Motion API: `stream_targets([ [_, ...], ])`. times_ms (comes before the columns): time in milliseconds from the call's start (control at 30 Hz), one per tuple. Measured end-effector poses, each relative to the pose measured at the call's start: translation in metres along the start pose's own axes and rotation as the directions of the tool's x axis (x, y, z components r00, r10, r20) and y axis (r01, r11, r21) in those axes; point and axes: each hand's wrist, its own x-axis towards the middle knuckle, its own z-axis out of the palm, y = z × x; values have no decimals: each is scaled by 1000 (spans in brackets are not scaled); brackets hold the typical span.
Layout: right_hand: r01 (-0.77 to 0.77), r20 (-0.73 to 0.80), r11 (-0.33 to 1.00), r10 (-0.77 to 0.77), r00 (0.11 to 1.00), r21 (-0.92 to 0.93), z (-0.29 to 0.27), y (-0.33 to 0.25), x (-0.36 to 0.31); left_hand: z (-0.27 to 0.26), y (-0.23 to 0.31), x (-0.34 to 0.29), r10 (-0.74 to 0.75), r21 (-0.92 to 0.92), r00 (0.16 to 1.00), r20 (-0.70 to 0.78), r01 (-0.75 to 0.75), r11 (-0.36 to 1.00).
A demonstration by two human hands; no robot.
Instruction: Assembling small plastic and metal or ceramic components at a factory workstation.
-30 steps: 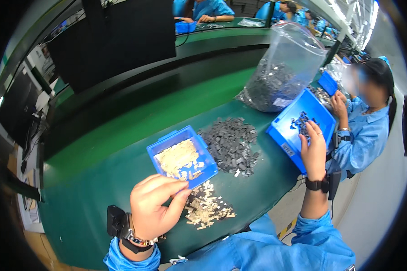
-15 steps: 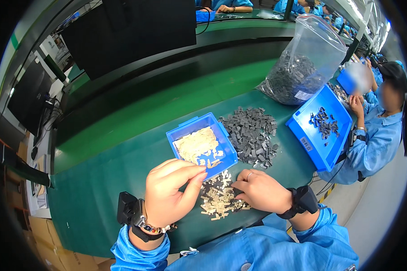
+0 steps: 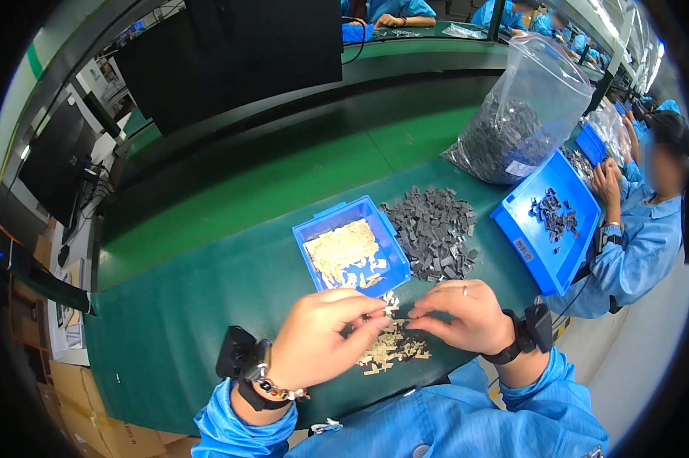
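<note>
Over a small pile of beige and black pieces [image 3: 390, 353], my two hands face each other, fingertips a short way apart. My left hand [image 3: 331, 334] is closed in a pinch of thumb and fingers; what it grips is too small to name. Thumb and fingers of my right hand [image 3: 468, 314] also come together, and any piece in them cannot be made out. Just beyond the hands stands a small blue bin [image 3: 402, 267] with flat beige bits inside. Right of the bin lies a heap of dark grey rectangular pieces [image 3: 434, 229].
A clear plastic bag [image 3: 505, 130] full of dark pieces stands at the back right. Near it, a larger blue tray [image 3: 539, 248] holds several dark parts. A co-worker [image 3: 642, 237] sits at the right. A black panel [image 3: 230, 61] hangs over the green bench [image 3: 184, 320].
My left hand has moved from the blue bin's near edge down and right toward my right hand. My right hand has risen a little off the small pile.
</note>
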Motion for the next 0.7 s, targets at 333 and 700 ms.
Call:
stream_targets([
  [333,520,-72,782,-574,815,-343,4,-8,17,12,0,-4,-283,-273,958,58,287,918],
  [700,323,-291,938,-345,892,-123,21,-10,30,8,-10,-2,-349,-601,932,100,337,725],
])
